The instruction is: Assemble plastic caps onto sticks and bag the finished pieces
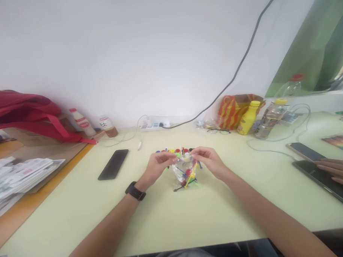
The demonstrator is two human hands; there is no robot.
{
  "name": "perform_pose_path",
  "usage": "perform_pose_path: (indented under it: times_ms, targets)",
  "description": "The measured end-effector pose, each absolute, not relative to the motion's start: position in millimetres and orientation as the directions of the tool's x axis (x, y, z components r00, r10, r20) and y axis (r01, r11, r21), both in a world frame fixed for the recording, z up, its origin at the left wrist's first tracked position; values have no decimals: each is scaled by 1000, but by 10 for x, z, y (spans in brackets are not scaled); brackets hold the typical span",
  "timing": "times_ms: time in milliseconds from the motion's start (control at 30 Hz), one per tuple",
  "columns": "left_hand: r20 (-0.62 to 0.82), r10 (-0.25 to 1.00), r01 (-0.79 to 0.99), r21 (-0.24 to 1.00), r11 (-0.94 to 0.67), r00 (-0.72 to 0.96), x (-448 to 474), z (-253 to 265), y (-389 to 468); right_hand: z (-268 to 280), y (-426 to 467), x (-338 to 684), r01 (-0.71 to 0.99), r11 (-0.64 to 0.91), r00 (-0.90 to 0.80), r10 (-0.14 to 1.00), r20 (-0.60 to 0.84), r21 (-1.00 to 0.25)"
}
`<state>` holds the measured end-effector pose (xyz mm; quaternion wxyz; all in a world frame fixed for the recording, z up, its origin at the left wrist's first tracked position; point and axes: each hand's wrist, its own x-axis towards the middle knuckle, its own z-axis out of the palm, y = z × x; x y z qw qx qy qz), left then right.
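Observation:
A small clear plastic bag [185,172] of coloured sticks and round pieces hangs just above the pale green table [169,218]. My left hand [157,165], with a black watch on its wrist, pinches the bag's top left edge. My right hand [208,161] pinches the top right edge. A row of small coloured balls [175,150] lies on the table just behind my hands.
A black phone [113,164] lies left of my hands. At the back stand a power strip [154,125], bottles [248,118], glasses [219,131] and a striped bag [232,109]. A red bag [24,111] and papers [18,175] sit far left. Another person's hand [334,169] rests on a tablet at right.

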<state>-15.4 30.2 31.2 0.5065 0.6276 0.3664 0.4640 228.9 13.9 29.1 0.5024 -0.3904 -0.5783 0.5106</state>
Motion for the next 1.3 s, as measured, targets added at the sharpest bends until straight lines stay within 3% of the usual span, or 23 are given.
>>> perform_pose_path:
  times_ms: [267, 633, 800, 1100, 1300]
  targets:
    - [204, 945, -10, 978, -209, 256, -162, 251, 327, 268, 139, 2281, -95, 227, -147, 960, 239, -969]
    - [268, 923, -12, 961, -276, 277, -109, 258, 286, 274, 132, 2260, 52, 266, -159, 954, 255, -963]
    - [306, 908, 160, 919, -361, 287, -115, 239, 320, 254, 154, 2273, 157, 338, -190, 932, 307, -928]
    - [248, 945, 77, 960, -270, 214, -141, 231, 332, 174, 166, 2252, -25, 230, -124, 965, 231, -973]
    - [278, 930, 40, 955, -295, 241, -159, 212, 331, 199, 139, 2239, -2, 272, -129, 954, 270, -962]
